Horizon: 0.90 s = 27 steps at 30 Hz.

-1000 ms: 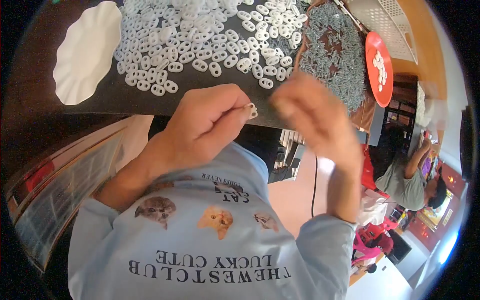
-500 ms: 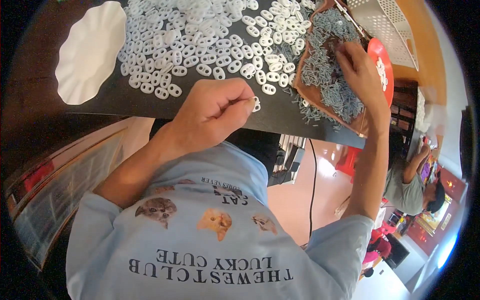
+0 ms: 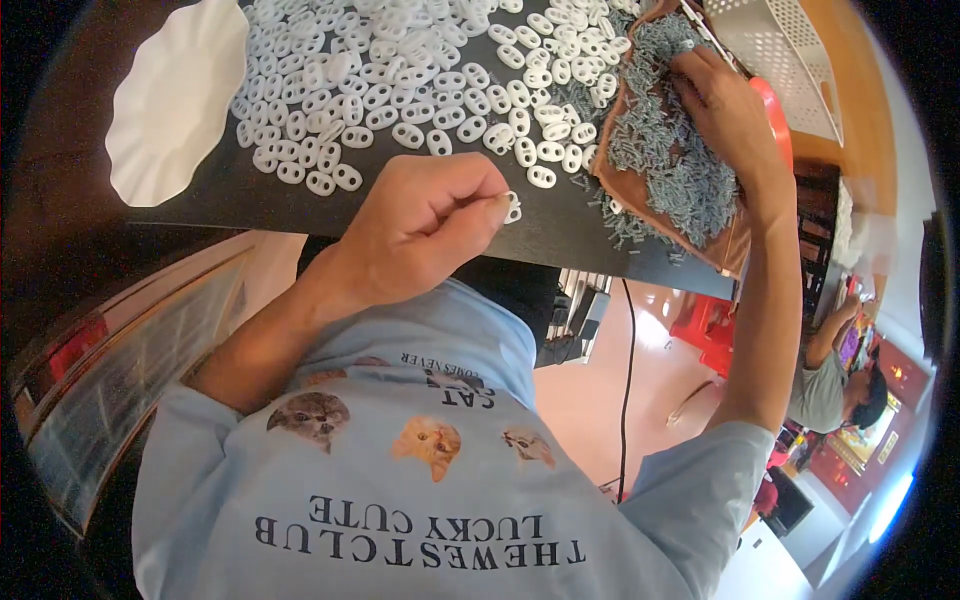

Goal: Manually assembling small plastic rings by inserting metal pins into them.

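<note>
My left hand (image 3: 430, 225) is closed in a pinch over the table's near edge. Between thumb and forefinger it grips a small white oval plastic piece (image 3: 514, 209) with holes, partly covered by the fingertips. To the right, my right hand (image 3: 728, 115) reaches into a heap of short blue-grey pins (image 3: 690, 195) lying on a brown tray (image 3: 640, 207). Its fingers are curled together among the pins; what they hold, if anything, is hidden. A large spread of similar white oval pieces (image 3: 350, 80) covers the table beyond my left hand.
A white scalloped dish (image 3: 180, 105) lies at the left of the dark table (image 3: 300, 212). Past my right hand are a red plate (image 3: 774, 115) and a white perforated basket (image 3: 790, 65). A red stool (image 3: 708, 335) stands below, and another person (image 3: 840, 385) is farther right.
My right hand has moved a little farther away and to the right over the pins, now covering more of the red plate. My left hand keeps its pinch on the white piece.
</note>
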Motion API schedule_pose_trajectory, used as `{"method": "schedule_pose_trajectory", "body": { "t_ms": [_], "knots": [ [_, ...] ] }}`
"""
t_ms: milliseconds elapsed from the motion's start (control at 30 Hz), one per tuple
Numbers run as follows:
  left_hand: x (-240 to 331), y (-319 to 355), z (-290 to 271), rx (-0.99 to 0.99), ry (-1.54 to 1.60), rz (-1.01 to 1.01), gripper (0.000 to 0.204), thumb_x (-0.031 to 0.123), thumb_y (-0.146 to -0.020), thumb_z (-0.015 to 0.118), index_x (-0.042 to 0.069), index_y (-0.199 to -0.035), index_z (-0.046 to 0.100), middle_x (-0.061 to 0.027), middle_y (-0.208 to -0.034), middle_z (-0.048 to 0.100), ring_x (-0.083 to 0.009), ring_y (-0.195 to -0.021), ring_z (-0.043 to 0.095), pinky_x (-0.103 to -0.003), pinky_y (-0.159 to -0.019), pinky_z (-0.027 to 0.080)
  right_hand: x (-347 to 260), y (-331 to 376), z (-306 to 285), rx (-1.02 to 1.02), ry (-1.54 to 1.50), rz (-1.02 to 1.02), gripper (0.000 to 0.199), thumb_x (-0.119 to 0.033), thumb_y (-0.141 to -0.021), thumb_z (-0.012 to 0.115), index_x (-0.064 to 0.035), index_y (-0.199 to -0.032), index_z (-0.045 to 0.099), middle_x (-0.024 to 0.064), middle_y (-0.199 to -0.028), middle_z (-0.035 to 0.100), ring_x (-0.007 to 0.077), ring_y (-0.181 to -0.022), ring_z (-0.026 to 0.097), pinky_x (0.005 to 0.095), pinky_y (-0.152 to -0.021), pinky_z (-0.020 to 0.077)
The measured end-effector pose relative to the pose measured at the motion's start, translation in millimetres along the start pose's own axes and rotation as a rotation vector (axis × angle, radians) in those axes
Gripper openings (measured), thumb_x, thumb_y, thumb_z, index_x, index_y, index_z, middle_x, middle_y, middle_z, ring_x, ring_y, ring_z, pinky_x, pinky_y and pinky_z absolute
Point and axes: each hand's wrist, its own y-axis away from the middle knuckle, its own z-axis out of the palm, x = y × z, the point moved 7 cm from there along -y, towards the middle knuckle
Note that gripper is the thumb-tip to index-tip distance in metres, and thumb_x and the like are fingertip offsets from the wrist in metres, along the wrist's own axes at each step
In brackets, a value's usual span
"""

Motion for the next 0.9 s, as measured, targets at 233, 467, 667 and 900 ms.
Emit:
{"method": "schedule_pose_trajectory", "body": {
  "t_ms": [233, 467, 667, 900],
  "knots": [
    [-1.8, 0.7, -1.2, 0.002, 0.010, -0.015, 0.012, 0.006, -0.086, 0.053, -0.002, -0.077, 0.052, 0.0000, -0.057, 0.047, -0.0047, -0.051, 0.040, -0.023, -0.046, 0.033, 6.8, 9.4, -6.6, 0.066, -0.006, 0.087, 0.014, -0.007, -0.082, 0.055, -0.0019, -0.095, 0.055, 0.0168, -0.089, 0.057, 0.0360, -0.083, 0.056, 0.0401, -0.071, 0.0452],
    [-7.6, 6.1, -5.6, 0.137, 0.252, -0.092, 0.012, 0.008, -0.088, 0.051, -0.001, -0.080, 0.055, 0.0012, -0.057, 0.048, -0.0032, -0.050, 0.041, -0.021, -0.044, 0.033, -60.6, 30.1, -57.0, 0.136, -0.611, 0.440, 0.008, -0.004, -0.087, 0.056, 0.0013, -0.093, 0.055, 0.0021, -0.078, 0.052, 0.0066, -0.073, 0.048, 0.0210, -0.064, 0.0401],
    [-15.1, 5.6, -13.3, 0.159, 0.428, -0.173, 0.025, 0.013, -0.092, 0.042, -0.003, -0.095, 0.061, -0.0033, -0.066, 0.057, -0.0051, -0.048, 0.043, -0.019, -0.045, 0.035, -159.6, 10.1, -46.1, 0.088, -0.793, 0.109, 0.009, -0.001, -0.077, 0.059, -0.0009, -0.085, 0.054, 0.0128, -0.075, 0.054, 0.0267, -0.065, 0.057, 0.0328, -0.059, 0.0457],
    [-17.0, 5.9, -12.9, 0.180, 0.484, -0.184, 0.024, 0.014, -0.090, 0.045, -0.003, -0.095, 0.062, -0.0009, -0.060, 0.051, -0.0050, -0.047, 0.042, -0.019, -0.044, 0.034, -173.5, 3.1, -39.8, 0.190, -0.661, 0.026, 0.007, 0.001, -0.081, 0.059, -0.0005, -0.084, 0.054, 0.0063, -0.069, 0.048, 0.0126, -0.057, 0.046, 0.0253, -0.051, 0.0384]
  ]
}}
